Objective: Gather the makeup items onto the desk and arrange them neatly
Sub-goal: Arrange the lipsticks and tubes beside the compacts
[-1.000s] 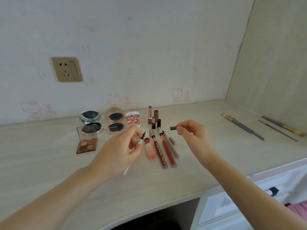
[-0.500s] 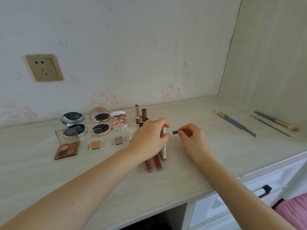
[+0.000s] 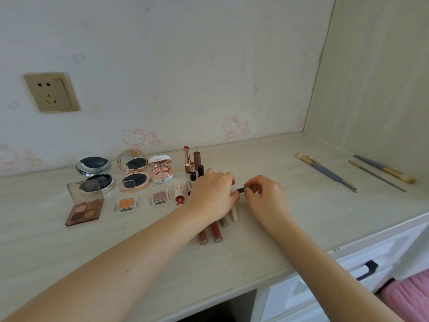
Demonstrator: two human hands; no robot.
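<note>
My left hand (image 3: 212, 196) lies over a row of slim lip tubes (image 3: 216, 231) on the pale desk (image 3: 290, 219), its fingers closed around a pale pen-like tube (image 3: 234, 213) whose lower end pokes out below the palm. My right hand (image 3: 264, 196) pinches a small dark cap (image 3: 241, 189) that meets the left fingertips. Upright lipsticks (image 3: 187, 159) stand just behind the hands. To the left lie open compacts (image 3: 133, 169), a brown eyeshadow palette (image 3: 84, 211) and two small square pans (image 3: 126, 204).
Three long makeup brushes (image 3: 325, 171) lie apart at the desk's right, near the side wall. A wall socket (image 3: 51, 91) sits upper left. White drawers with a dark handle (image 3: 369, 268) are below the desk's front edge at right.
My left hand carried the pale tube rightward and set it down over the row of tubes. My right hand brought the dark cap to meet it. The camera view shifted right.
</note>
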